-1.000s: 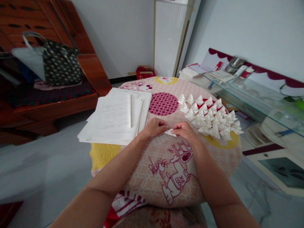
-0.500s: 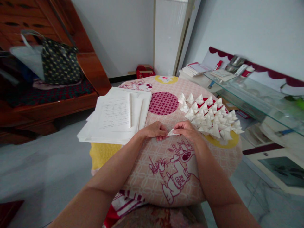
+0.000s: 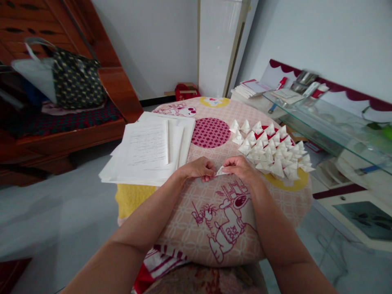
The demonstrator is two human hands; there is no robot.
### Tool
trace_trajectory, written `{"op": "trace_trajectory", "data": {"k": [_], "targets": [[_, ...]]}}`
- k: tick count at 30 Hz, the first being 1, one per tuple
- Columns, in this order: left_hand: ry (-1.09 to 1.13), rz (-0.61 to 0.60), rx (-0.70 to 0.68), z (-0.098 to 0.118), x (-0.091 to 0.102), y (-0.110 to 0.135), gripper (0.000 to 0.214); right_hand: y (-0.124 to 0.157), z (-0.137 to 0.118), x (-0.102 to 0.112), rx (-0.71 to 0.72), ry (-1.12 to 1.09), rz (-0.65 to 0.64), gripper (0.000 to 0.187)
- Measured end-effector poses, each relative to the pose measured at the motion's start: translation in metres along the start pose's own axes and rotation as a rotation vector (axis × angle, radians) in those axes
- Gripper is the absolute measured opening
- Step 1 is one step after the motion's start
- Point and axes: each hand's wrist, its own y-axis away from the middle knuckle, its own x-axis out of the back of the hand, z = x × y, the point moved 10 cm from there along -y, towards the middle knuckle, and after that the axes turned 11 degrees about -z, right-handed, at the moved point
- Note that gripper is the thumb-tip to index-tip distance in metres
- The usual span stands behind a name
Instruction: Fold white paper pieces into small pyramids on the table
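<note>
Between my two hands is a small piece of folded white paper (image 3: 221,171), low over the patterned tablecloth (image 3: 190,204). My left hand (image 3: 202,168) has its fingers curled and pinches the paper's left end. From the other side, my right hand (image 3: 238,166) grips it between thumb and fingers. Most of the paper is hidden by my fingertips. Several folded white paper pieces (image 3: 269,153) with pointed tips stand in rows just right of my right hand. Left of my left hand lies a stack of white paper sheets (image 3: 143,151), the top one covered in writing.
A glass shelf (image 3: 330,122) with metal containers and papers runs along the right side. More stacked papers (image 3: 249,88) lie at the table's far right. A wooden bench (image 3: 119,94) with a patterned bag (image 3: 76,79) stands at the left.
Almost nothing differs. Both hands stay in the same place on the folded paper, with only a slight shift of the right fingers.
</note>
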Motion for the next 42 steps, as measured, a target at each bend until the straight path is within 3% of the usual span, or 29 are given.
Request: {"op": "trace_trajectory", "data": {"k": [10, 19, 34, 42], "targets": [[-0.043, 0.015, -0.023, 0.002, 0.003, 0.001, 0.009, 0.000, 0.008, 0.000, -0.027, -0.001, 0.015, 0.017], [0.103, 0.002, -0.045, 0.003, 0.002, 0.003, 0.011, 0.001, 0.001, 0.007, 0.022, -0.001, 0.046, 0.020], [0.045, 0.009, -0.016, 0.000, 0.002, 0.002, 0.013, 0.004, -0.018, 0.003, 0.094, 0.111, 0.043, 0.018], [0.186, 0.079, -0.141, 0.009, 0.012, 0.004, 0.022, -0.001, 0.007, 0.011, 0.030, -0.153, 0.127, 0.023]]}}
